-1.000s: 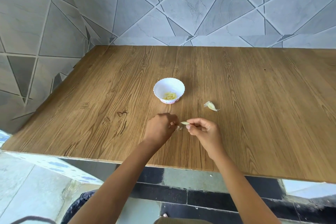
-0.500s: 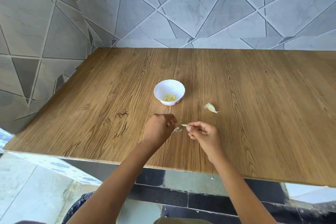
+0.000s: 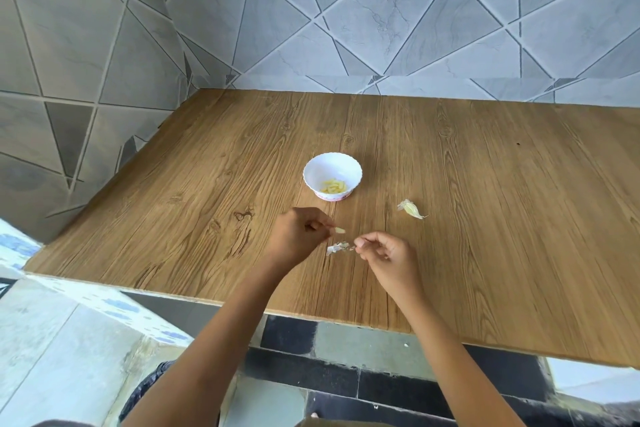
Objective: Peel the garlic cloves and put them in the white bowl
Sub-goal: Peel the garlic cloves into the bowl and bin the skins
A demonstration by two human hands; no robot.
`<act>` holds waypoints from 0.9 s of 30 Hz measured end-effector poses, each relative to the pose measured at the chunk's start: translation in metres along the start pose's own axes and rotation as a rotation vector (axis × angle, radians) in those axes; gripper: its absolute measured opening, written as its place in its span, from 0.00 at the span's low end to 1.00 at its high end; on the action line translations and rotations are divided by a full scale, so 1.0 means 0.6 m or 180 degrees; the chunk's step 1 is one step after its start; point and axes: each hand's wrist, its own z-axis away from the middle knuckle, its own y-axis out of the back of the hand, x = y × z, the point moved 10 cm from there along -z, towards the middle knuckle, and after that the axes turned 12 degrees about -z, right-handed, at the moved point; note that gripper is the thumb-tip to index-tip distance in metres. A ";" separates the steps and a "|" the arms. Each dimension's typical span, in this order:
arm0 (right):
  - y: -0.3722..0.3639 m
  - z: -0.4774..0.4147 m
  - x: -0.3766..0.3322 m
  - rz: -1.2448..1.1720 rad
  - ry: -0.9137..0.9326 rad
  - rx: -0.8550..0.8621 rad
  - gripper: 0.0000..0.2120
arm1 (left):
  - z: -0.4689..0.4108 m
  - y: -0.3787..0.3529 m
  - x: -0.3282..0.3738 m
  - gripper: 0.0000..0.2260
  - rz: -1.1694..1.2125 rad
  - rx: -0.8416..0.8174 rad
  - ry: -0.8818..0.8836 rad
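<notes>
The white bowl [image 3: 312,168] stands mid-table with several peeled yellow cloves [image 3: 333,186] inside. Just in front of it, my left hand [image 3: 297,236] pinches a small peeled garlic clove [image 3: 339,229] at its fingertips. My right hand [image 3: 385,253] is a short way to the right, its thumb and forefinger pinching a strip of papery garlic skin [image 3: 340,248] that hangs between the two hands, just above the table. An unpeeled clove [image 3: 410,209] lies on the wood to the right of the bowl.
The wooden table [image 3: 502,218] meets tiled walls at the back and left. Its front edge runs just under my forearms, with tiled floor below.
The clove, earlier at my right fingertips, is now in my left hand. The hands have drawn slightly apart, and the skin has come off toward my right hand.
</notes>
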 end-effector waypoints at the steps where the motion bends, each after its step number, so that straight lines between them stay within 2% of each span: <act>1: 0.004 0.002 -0.004 0.0289 0.0187 0.0070 0.04 | -0.006 0.011 -0.015 0.03 -0.0066 0.0134 0.0126; 3: 0.008 0.011 -0.012 0.0832 0.0513 0.0159 0.04 | -0.019 0.034 -0.045 0.03 -0.0219 0.0408 0.0388; 7: 0.003 0.027 -0.003 0.1825 0.0805 0.0150 0.14 | -0.041 0.048 -0.091 0.03 -0.0597 0.0603 0.0763; 12: 0.001 0.034 0.015 0.2467 0.0806 0.0146 0.21 | -0.044 0.034 -0.092 0.06 -0.1047 0.0444 0.0581; 15: -0.002 0.035 0.015 0.2497 0.0767 0.0106 0.24 | -0.029 0.030 -0.050 0.10 -0.1257 0.0456 0.0186; 20: 0.001 0.035 0.011 0.2290 0.0776 0.0166 0.22 | 0.003 -0.060 0.019 0.13 -0.1198 -0.0409 -0.0334; 24: 0.019 0.039 0.008 0.1672 0.0729 0.0284 0.16 | 0.004 -0.088 0.045 0.11 -0.1276 -0.0372 -0.0463; 27: 0.032 0.042 0.003 0.1247 0.0688 0.0340 0.15 | 0.003 -0.101 0.057 0.08 -0.1397 -0.0355 -0.0513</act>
